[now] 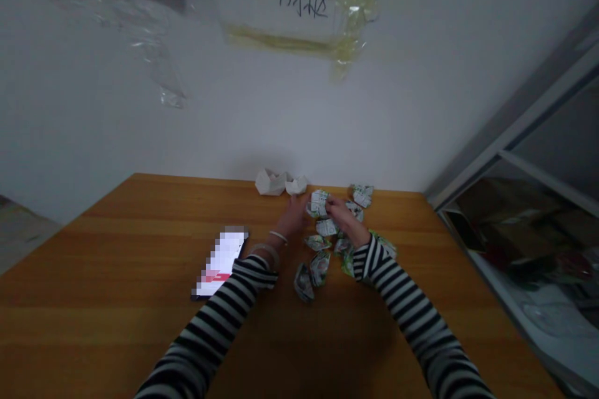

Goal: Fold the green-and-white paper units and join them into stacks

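Note:
Between my two hands is a folded piece of printed paper, white with small print and some green. My right hand pinches its right side. The fingers of my left hand are closed at its left edge, partly blurred. Below and around it lie several more crumpled or folded printed pieces, among them a greenish one and a darker one nearest to me. Another printed piece rests by the wall. Just beyond my left hand stand two plain white folded papers, a larger one and a smaller one.
A phone with a lit screen lies on the wooden table, beside my left forearm. The wall rises at the table's back edge and carries a taped handwritten sign. A metal-framed shelf with items stands on the right.

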Demonstrator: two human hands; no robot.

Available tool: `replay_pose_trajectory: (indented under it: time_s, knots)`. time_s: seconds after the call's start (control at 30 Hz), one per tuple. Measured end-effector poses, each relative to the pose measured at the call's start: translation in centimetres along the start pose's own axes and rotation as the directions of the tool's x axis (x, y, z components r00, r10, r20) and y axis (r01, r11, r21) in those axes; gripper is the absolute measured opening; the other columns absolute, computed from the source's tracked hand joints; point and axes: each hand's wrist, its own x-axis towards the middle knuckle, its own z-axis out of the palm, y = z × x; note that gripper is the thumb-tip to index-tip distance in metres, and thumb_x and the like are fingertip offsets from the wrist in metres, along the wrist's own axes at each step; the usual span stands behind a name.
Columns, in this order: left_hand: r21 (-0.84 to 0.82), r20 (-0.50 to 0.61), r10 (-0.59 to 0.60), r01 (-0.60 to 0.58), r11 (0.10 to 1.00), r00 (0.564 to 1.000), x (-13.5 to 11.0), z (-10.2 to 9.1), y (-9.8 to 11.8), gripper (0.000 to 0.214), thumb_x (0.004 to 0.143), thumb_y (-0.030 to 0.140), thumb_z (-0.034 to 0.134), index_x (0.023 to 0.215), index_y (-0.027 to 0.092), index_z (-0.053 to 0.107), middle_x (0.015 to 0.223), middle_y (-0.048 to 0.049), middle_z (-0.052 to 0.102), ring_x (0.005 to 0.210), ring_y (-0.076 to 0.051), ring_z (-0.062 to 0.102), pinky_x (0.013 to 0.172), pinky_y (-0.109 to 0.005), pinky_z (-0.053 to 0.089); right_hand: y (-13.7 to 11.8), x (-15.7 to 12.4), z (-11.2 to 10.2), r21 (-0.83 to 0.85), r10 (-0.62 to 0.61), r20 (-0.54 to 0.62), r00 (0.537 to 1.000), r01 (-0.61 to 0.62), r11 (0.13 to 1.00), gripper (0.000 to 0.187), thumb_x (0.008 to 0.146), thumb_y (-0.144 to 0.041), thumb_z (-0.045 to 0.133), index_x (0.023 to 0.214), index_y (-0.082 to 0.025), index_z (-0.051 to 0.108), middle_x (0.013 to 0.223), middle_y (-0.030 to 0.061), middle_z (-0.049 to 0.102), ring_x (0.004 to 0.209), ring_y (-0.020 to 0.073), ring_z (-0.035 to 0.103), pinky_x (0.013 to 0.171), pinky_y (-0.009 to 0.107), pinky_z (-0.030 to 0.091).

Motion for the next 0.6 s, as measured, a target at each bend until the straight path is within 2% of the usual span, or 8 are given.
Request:
replay_pose_trajectory:
  time_s: [0.07,0.13,0.27,0.33,0.43,0.47,0.5,0.6]
  knots:
    - [-0.041,0.025,0.000,0.001,0.999,1.000,0.8,-0.4,0.4,0.071,0.067,0.019,0.084,0.132,0.019,0.055,0.139,-0.0155,0.049,0.135,-0.032,0.046,0.115,-0.051,0.036,-0.3,-0.4,-0.8,0.066,0.038,-0.010,0.999,-0.037,0.997,0.008,0.067,-0.026,0.057,0.073,-0.021,0.058,0.062,-0.0007,0.060,0.063,0.0170,0.058,0.062,0.029,0.051]
    - [-0.091,0.041,-0.012,0.015,0.996,0.999,1.3,-0.8,0.8,0.055,0.067,0.022,0.083,0.118,0.019,0.060,0.129,-0.0127,0.056,0.127,-0.029,0.052,0.111,-0.048,0.040,-0.7,-0.9,-1.8,0.126,0.071,-0.035,0.997,-0.066,0.990,0.012,0.066,-0.025,0.056,0.076,-0.021,0.058,0.066,0.0007,0.064,0.065,0.0174,0.061,0.064,0.030,0.054]
    - [-0.221,0.013,-0.064,0.066,0.973,0.998,1.2,-1.8,1.4,0.034,0.079,0.035,0.075,0.104,0.019,0.059,0.107,-0.0087,0.062,0.107,-0.024,0.061,0.100,-0.043,0.049,-1.7,-2.0,-3.3,0.211,0.107,-0.109,0.988,-0.082,0.974,0.014,0.063,-0.025,0.055,0.077,-0.023,0.053,0.070,0.0002,0.063,0.065,0.0169,0.060,0.064,0.032,0.056]
    - [-0.313,-0.015,-0.103,0.093,0.945,0.995,0.4,-2.6,2.1,0.034,0.090,0.048,0.059,0.107,0.018,0.056,0.095,-0.0054,0.062,0.092,-0.020,0.063,0.089,-0.040,0.054,-2.4,-3.1,-3.4,0.231,0.099,-0.143,0.985,-0.065,0.971,0.015,0.063,-0.026,0.057,0.076,-0.024,0.050,0.071,-0.0008,0.061,0.067,0.0166,0.058,0.064,0.031,0.056]
    - [-0.459,-0.031,-0.143,0.113,0.881,0.989,-2.2,-4.5,3.7,0.055,0.097,0.065,0.029,0.114,0.018,0.052,0.087,-0.0026,0.061,0.076,-0.015,0.064,0.070,-0.032,0.057,-4.1,-5.8,-2.5,0.271,0.060,-0.116,0.991,-0.026,0.962,0.017,0.066,-0.028,0.060,0.078,-0.024,0.049,0.073,-0.0020,0.057,0.067,0.0162,0.055,0.062,0.028,0.054]
    - [-0.501,-0.022,-0.147,0.116,0.858,0.989,-3.4,-5.3,4.5,0.060,0.096,0.069,0.025,0.114,0.017,0.052,0.085,-0.0022,0.061,0.071,-0.015,0.064,0.064,-0.029,0.056,-4.7,-6.9,-1.9,0.300,0.040,-0.084,0.996,-0.013,0.954,0.017,0.068,-0.028,0.062,0.080,-0.025,0.050,0.073,-0.0024,0.056,0.067,0.0157,0.053,0.060,0.027,0.052]
    - [-0.549,-0.004,-0.147,0.121,0.827,0.989,-4.8,-6.1,5.3,0.064,0.095,0.071,0.025,0.113,0.017,0.054,0.080,-0.0013,0.061,0.065,-0.014,0.063,0.058,-0.027,0.054,-5.3,-8.1,-1.3,0.335,0.017,-0.045,0.999,-0.001,0.942,0.017,0.070,-0.028,0.063,0.083,-0.025,0.051,0.074,-0.0029,0.055,0.066,0.0152,0.052,0.058,0.025,0.050]
    - [-0.752,0.071,-0.170,0.165,0.639,0.983,-8.9,-8.2,7.9,0.060,0.092,0.072,0.040,0.100,0.015,0.058,0.067,0.0019,0.058,0.048,-0.009,0.052,0.044,-0.021,0.043,-6.9,-11.7,0.5,0.383,-0.064,0.030,0.998,0.047,0.923,0.014,0.077,-0.027,0.063,0.085,-0.025,0.052,0.073,-0.0042,0.050,0.063,0.0137,0.046,0.054,0.022,0.043]
